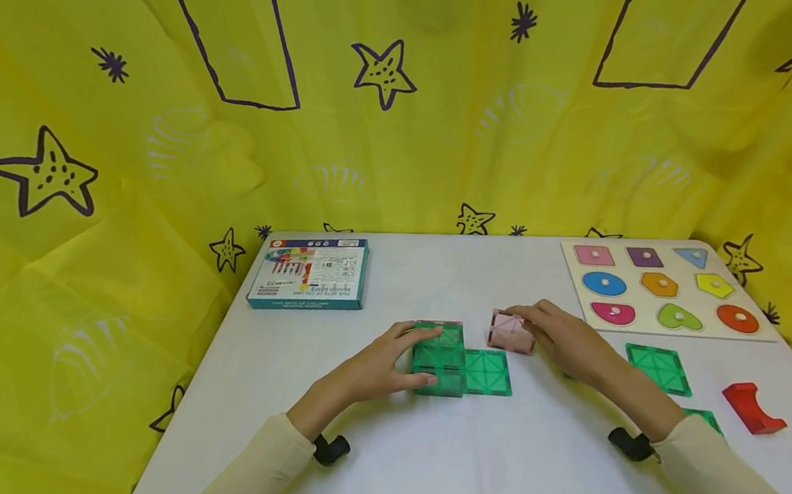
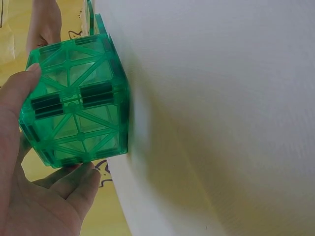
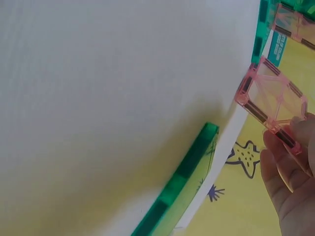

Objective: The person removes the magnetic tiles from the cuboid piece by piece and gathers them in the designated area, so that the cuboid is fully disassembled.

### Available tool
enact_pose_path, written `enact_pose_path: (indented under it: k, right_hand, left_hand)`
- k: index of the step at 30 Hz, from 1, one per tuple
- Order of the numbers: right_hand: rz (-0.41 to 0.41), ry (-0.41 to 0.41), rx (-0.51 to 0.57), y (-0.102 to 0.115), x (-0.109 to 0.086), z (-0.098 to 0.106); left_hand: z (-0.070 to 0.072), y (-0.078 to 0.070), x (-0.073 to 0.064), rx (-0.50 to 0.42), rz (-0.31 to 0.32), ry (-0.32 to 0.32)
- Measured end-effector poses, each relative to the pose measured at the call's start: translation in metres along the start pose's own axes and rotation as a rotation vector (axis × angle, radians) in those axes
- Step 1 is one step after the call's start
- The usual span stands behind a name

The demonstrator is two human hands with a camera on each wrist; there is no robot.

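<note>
My left hand (image 1: pixel 375 366) grips a green see-through magnetic-tile cube (image 1: pixel 440 363), thumb on the near side and fingers round the far side. The left wrist view shows the thumb (image 2: pixel 34 71) on one face and the fingertips (image 2: pixel 91 172) against another. A flat green tile (image 1: pixel 487 373) lies against the cube's right side. My right hand (image 1: pixel 573 341) pinches a pink square magnetic tile (image 1: pixel 509 333) by its edge, tilted, just right of the cube. In the right wrist view a second pink tile (image 3: pixel 295 24) stands against the green ones.
A loose green tile (image 1: pixel 658 369) lies right of my right forearm, another green tile (image 1: pixel 704 417) partly hidden by it. Beside them sits a red arch block (image 1: pixel 752 408). A shape puzzle board (image 1: pixel 645 313) lies at the back right, a boxed set (image 1: pixel 312 276) at the back left.
</note>
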State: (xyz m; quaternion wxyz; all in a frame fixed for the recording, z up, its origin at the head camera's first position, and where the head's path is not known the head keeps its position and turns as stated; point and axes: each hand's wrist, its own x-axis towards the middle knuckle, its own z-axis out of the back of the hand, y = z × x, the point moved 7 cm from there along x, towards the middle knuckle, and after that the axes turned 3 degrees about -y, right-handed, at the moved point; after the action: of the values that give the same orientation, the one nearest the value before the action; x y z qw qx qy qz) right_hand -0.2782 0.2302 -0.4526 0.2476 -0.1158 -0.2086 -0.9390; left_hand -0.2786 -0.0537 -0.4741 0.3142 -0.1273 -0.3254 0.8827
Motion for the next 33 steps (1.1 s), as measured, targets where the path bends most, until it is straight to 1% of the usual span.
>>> enact_pose_path:
  k: [4,9,12,15,20,25,28,31,33]
  right_hand:
    - [-0.053,0.02,0.024,-0.013,0.003,0.008]
    - [-0.147,0.052,0.052,-0.037,0.012,0.02]
    - [-0.173,0.062,0.044,-0.051,0.018,0.025]
    - [-0.179,0.072,0.072,-0.061,0.022,0.027]
    - [-0.223,0.131,0.142,-0.081,0.027,0.022]
    - [-0.252,0.2,0.156,-0.099,0.032,0.014]
    - [-0.267,0.202,0.143,-0.107,0.034,0.011]
    - [-0.271,0.186,0.131,-0.114,0.036,0.007]
    - [-0.277,0.172,0.147,-0.116,0.036,0.004]
  left_hand:
    - [0.001,-0.001,0.0,-0.003,-0.003,0.0]
    - [0.001,-0.001,-0.001,-0.005,-0.005,-0.003]
    - [0.001,-0.001,-0.002,-0.003,-0.006,-0.004]
    - [0.001,-0.002,-0.002,-0.001,-0.01,-0.006]
    - [0.0,-0.002,-0.002,0.005,-0.013,-0.006]
    - [0.0,-0.001,-0.002,0.002,-0.001,-0.004]
    - [0.0,0.0,-0.002,0.0,0.005,-0.003]
    - [0.0,0.0,-0.002,-0.003,0.003,-0.003]
    - [0.0,-0.001,-0.002,-0.004,-0.002,-0.003]
